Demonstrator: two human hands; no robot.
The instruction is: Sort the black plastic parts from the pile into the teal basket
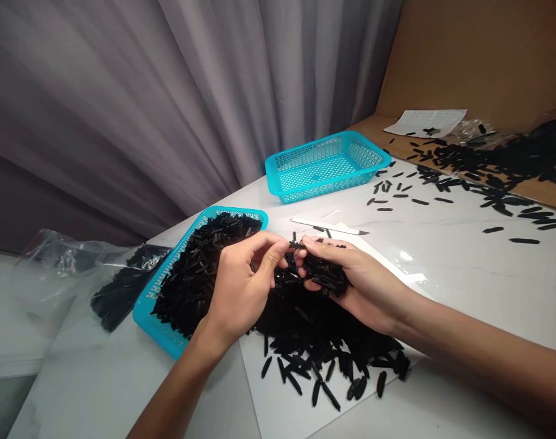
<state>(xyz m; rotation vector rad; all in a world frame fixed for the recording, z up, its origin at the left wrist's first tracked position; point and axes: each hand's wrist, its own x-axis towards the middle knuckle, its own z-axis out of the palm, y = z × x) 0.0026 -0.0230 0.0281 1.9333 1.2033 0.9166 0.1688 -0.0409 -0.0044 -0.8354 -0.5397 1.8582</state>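
My left hand [248, 277] is closed in a pinch on one end of a slim black strip [296, 246]. My right hand [346, 265] cups a clump of black strips [324, 274], while its thumb and forefinger meet the other end of the pinched one. Below both hands, a loose pile of black strips [324, 329] lies on a white sheet [278, 402]. Close by on the left, a blue basket [156, 329] is heaped with similar strips. What exactly these small pieces are, I cannot tell.
Behind stands a second blue basket [328, 167], with a white pointed tool [330, 226] nearer me. A clear plastic bag [127, 280] of black pieces lies left. Scattered strips [470, 164], a paper [425, 122] and cardboard [479, 61] are at right. A grey curtain [191, 91] hangs behind.
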